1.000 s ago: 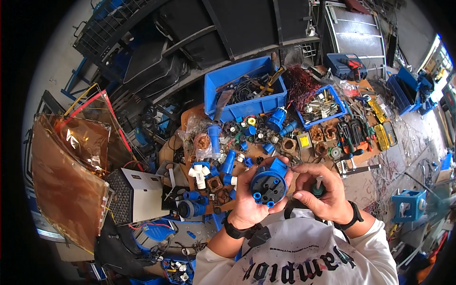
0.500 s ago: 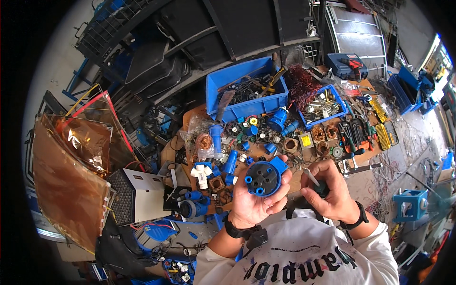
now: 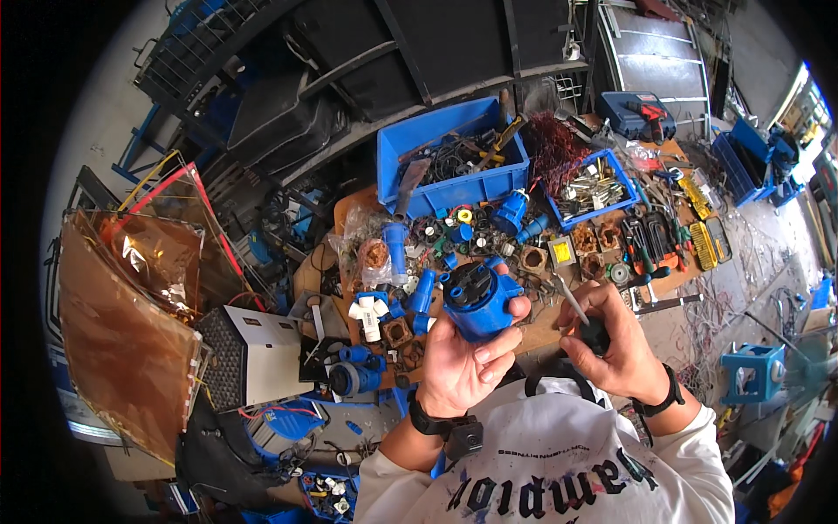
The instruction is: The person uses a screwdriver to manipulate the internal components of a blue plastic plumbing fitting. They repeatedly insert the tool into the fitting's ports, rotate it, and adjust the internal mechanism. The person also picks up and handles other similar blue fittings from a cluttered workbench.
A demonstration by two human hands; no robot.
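My left hand [image 3: 458, 371] is wrapped round a blue, cup-shaped industrial socket [image 3: 484, 318] with a round black insert on its end. The socket is tilted, so both its black face and its blue side wall show. To the right of it, my right hand [image 3: 615, 336] grips a screwdriver [image 3: 572, 301] by its dark green handle. The metal shaft points up and to the left, apart from the socket. Under and beyond my hands, the workbench [image 3: 541, 336] carries blue connector parts and a white plastic fitting [image 3: 370, 315].
At the back stands a blue crate [image 3: 454, 203] full of cables and tools. Beside it are a smaller blue tray [image 3: 598, 194] of metal parts and a reddish wire tangle [image 3: 559, 157]. Hand tools [image 3: 655, 240] line the right side. A white box [image 3: 253, 354] stands at the left.
The socket has tipped in my left hand: its black face, turned toward me before, now points more upward and away. My right hand with the screwdriver has shifted slightly downward.
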